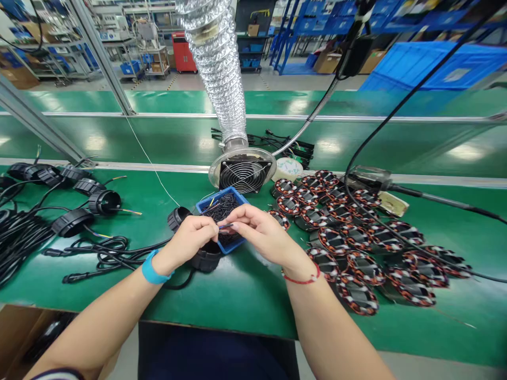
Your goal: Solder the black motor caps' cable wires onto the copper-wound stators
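Observation:
My left hand [186, 240] and my right hand [261, 232] meet over a blue plastic tray [237, 201] filled with small black sleeves. Between their fingertips they pinch a short, thin insulated wire [225, 226], its details too small to make out. Just below my left hand sits a black round motor housing [206, 257], partly hidden, with a cable running from it. Another black housing [178, 218] stands behind that hand. To the right of my right hand lie several copper-wound motor stators [332, 241].
The green workbench [245, 295] holds more black housings [105, 201] and coiled black cables [24, 243] at left. A fume extractor with a fan grille [242, 177] and silver duct [216, 68] stands behind the tray. A black cable [435, 198] crosses the right side.

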A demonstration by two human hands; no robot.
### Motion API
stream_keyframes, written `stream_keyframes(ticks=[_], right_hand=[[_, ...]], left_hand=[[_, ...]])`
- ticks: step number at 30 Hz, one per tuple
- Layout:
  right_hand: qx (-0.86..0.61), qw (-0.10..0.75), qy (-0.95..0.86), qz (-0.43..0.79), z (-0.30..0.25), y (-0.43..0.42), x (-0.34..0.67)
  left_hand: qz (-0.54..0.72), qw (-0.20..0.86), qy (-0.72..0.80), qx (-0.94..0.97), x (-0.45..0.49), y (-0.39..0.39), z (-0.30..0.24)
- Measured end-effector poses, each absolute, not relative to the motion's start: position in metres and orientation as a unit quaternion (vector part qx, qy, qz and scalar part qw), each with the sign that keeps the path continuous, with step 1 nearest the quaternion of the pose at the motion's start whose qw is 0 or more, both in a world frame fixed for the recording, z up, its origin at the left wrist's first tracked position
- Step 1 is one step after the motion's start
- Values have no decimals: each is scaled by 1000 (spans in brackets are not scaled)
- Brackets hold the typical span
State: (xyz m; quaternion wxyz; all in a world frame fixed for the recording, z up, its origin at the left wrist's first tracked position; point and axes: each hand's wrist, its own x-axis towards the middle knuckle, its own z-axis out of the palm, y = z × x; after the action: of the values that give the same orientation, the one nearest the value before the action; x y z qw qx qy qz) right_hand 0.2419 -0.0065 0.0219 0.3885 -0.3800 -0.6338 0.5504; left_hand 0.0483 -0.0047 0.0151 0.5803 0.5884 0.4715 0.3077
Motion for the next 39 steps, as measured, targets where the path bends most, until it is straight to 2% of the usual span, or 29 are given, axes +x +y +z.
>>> stream_keyframes(ticks=[8, 18, 26, 30, 39], right_hand=[[-406, 370, -608, 574, 17, -4, 241], [-400, 455, -535, 589, 11, -3, 226], [-438, 458, -527, 566, 8, 0, 226], [-443, 466, -494, 585, 5, 1, 223], [-416, 411, -490, 647, 0, -3, 211]], left_hand=[[295, 568, 459, 616, 49, -4, 20], [344, 551, 470, 597, 49, -4, 12], [260, 545, 438, 666, 29, -2, 8], [227, 500, 457, 700, 20, 0, 8], [234, 529, 452, 679, 26, -2, 11]])
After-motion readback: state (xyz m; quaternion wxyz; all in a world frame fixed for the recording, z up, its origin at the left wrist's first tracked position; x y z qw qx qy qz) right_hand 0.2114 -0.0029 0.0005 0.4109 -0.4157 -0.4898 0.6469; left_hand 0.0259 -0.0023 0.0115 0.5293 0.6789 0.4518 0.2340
